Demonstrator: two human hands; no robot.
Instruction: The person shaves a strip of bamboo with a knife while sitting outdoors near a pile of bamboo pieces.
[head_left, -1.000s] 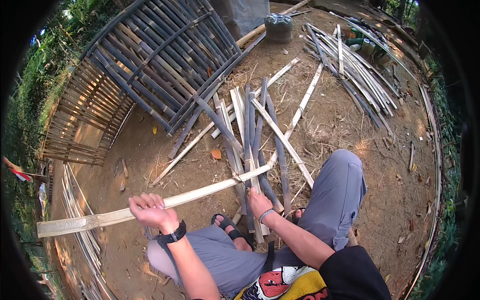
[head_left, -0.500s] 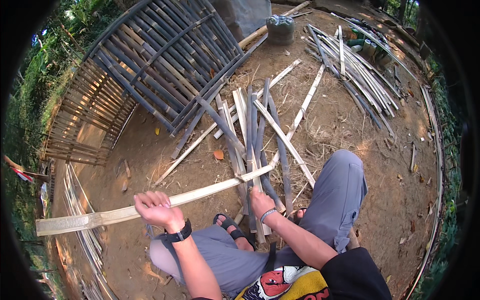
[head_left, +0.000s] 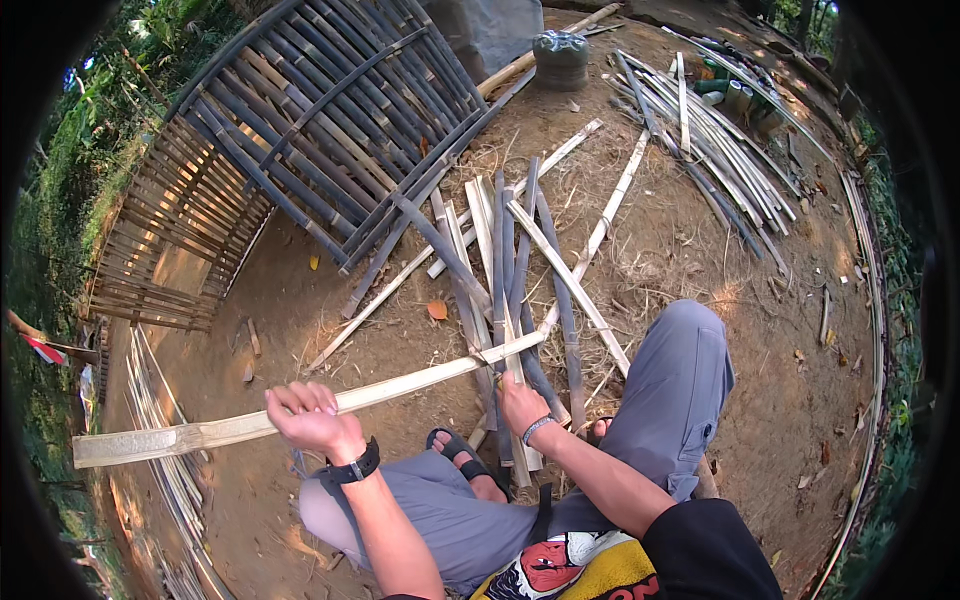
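A long split bamboo strip (head_left: 400, 386) slants across in front of me, its wide jointed end out to the left. My left hand (head_left: 312, 415) is closed round it left of the middle. Near the strip's right part, my right hand (head_left: 523, 403) is closed in a fist just below it. A thin dark blade-like tool (head_left: 480, 356) shows against the strip beside that fist; its handle is hidden in the fingers. Several dark and pale bamboo slats (head_left: 505, 250) lie crossed on the ground beneath and beyond my right hand.
A dark bamboo slatted frame (head_left: 330, 110) stands at the far left, with a paler slatted panel (head_left: 170, 230) beside it. Pale strips (head_left: 710, 150) lie heaped at the far right, more strips (head_left: 165, 430) at the left. A dark round container (head_left: 561, 62) stands at the back.
My left hand has shifted very slightly left and up along with the bamboo strip. The right hand stays almost where it was.
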